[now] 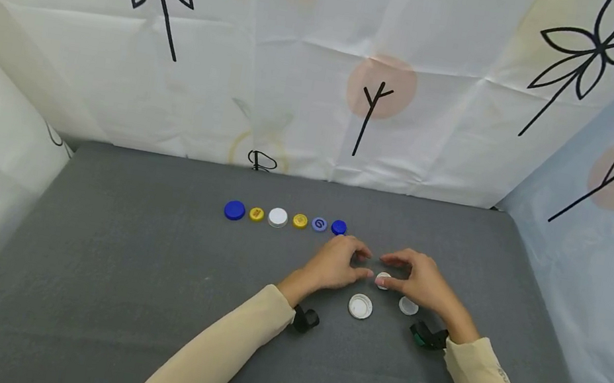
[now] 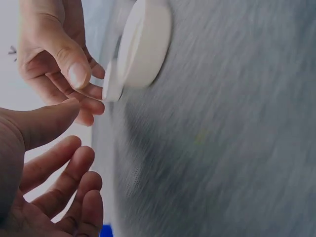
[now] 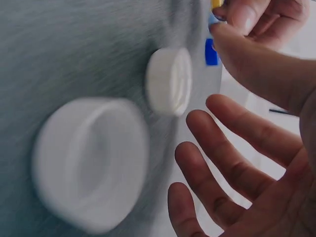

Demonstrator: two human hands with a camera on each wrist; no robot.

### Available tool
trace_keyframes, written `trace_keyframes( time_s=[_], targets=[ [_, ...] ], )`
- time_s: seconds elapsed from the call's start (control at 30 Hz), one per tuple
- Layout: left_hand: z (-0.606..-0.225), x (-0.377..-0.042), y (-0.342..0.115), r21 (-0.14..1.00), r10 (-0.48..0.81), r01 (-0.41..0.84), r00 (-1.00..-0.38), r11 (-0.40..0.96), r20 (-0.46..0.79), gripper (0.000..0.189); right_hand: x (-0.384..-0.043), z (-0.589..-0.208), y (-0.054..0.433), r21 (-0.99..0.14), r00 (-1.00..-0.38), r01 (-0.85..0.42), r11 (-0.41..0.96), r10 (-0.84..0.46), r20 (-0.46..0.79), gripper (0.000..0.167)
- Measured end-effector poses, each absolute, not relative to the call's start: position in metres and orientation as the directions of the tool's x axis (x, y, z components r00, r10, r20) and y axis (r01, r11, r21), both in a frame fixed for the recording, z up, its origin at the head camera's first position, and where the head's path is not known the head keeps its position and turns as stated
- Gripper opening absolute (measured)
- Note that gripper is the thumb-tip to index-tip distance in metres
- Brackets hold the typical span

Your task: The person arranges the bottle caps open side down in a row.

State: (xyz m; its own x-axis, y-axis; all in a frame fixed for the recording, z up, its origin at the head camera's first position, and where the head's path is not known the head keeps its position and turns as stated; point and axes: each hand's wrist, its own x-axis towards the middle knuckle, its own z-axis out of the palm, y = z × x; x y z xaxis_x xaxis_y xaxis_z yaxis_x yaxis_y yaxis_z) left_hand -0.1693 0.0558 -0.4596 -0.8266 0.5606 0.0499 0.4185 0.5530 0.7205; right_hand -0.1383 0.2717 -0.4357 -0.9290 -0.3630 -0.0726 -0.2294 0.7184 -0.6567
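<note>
In the head view my left hand (image 1: 333, 264) hovers over the grey table with its fingers gently bent and nothing in them. Facing it, my right hand (image 1: 424, 281) has its fingers spread and slightly curved, also without a hold. A small white bottle cap (image 1: 384, 275) lies below the right thumb, partly covered by it; the right wrist view shows this small cap apart from the fingers. Nearer the body lies a larger white cap (image 1: 360, 306), hollow side up. A translucent white cap (image 1: 409, 306) lies under the right wrist, its hollow side showing.
A row of caps runs along the back: a large blue cap (image 1: 234, 210), a yellow cap (image 1: 257, 214), a white cap (image 1: 277, 217), another yellow cap (image 1: 300, 220), a lilac cap (image 1: 319, 224) and a small blue cap (image 1: 339, 227) near the left hand. Patterned cloth (image 1: 300, 83) hangs behind.
</note>
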Motion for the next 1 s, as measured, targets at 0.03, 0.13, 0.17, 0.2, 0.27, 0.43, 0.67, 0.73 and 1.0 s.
trace_keyframes(
  time_s=[0.03, 0.13, 0.17, 0.2, 0.27, 0.43, 0.67, 0.73, 1.0],
  targets=[
    [-0.461, -0.168, 0.058, 0.721, 0.564, 0.415, -0.825, 0.555, 0.040, 0.031, -0.135, -0.437, 0.275, -0.657, -0.928, -0.228, 0.719, -0.364, -0.076, 0.046],
    [-0.463, -0.164, 0.064, 0.699, 0.567, 0.414, -0.824, 0.582, 0.016, 0.031, -0.128, -0.440, 0.282, -0.659, -0.925, -0.239, 0.713, -0.375, -0.071, 0.048],
    [-0.464, -0.163, 0.066, 0.692, 0.564, 0.413, -0.826, 0.592, 0.010, 0.031, -0.126, -0.441, 0.283, -0.660, -0.925, -0.242, 0.712, -0.375, -0.065, 0.048],
    [-0.465, -0.163, 0.068, 0.684, 0.563, 0.414, -0.827, 0.600, 0.007, 0.031, -0.125, -0.443, 0.285, -0.656, -0.926, -0.248, 0.713, -0.374, -0.057, 0.047],
    [-0.467, -0.161, 0.071, 0.673, 0.555, 0.408, -0.832, 0.616, -0.004, 0.031, -0.122, -0.447, 0.287, -0.651, -0.928, -0.261, 0.713, -0.371, -0.034, 0.043],
    [-0.470, -0.159, 0.077, 0.643, 0.541, 0.405, -0.841, 0.650, -0.017, 0.027, -0.119, -0.454, 0.287, -0.604, -0.934, -0.298, 0.739, -0.355, 0.026, 0.031],
    [-0.471, -0.159, 0.076, 0.687, 0.541, 0.396, -0.841, 0.609, 0.005, 0.021, -0.119, -0.454, 0.282, -0.597, -0.941, -0.309, 0.740, -0.330, 0.077, 0.029],
    [-0.470, -0.160, 0.073, 0.754, 0.541, 0.368, -0.841, 0.545, 0.019, 0.019, -0.118, -0.452, 0.281, -0.608, -0.940, -0.319, 0.727, -0.324, 0.106, 0.030],
    [-0.460, -0.161, 0.047, 0.965, 0.540, 0.152, -0.842, 0.214, 0.013, 0.016, -0.115, -0.443, 0.264, -0.674, -0.922, -0.384, 0.631, -0.307, 0.237, 0.033]
  ],
)
